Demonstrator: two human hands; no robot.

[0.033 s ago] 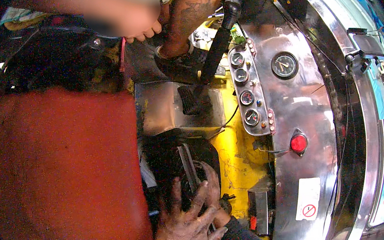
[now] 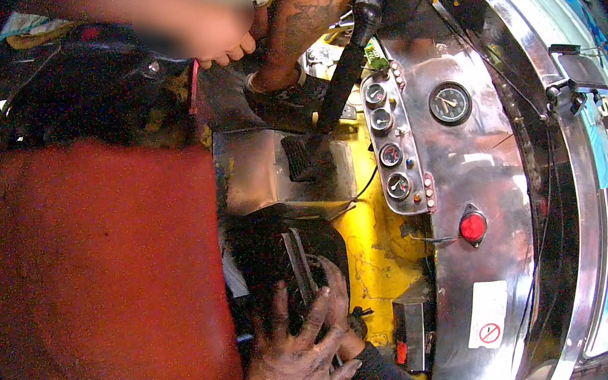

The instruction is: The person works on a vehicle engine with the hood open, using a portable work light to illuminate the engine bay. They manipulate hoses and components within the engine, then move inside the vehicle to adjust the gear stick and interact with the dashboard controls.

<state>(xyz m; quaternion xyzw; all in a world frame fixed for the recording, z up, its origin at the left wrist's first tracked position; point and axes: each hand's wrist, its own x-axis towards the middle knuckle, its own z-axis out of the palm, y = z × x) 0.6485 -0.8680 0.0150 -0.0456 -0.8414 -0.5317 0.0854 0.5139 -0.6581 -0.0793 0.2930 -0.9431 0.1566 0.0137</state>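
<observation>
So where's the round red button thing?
In the head view the red button sits right of centre on the shiny metal panel, below the column of small gauges and above a white sticker.

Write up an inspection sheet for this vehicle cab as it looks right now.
Surface: yellow floor panel, scuffed and dirty.
Job's things: black part set in a dark floor opening.
Clutter: nothing seen.
Hands: left hand, grimy, spread over the black part; right hand mostly hidden behind it, grip cannot be told. Another person's forearm reaches in at the top.
Cables: thin wire across the floor toward the gauges.
Surroundings: polished metal dashboard with round gauges and a red button; red seat on the left.
</observation>
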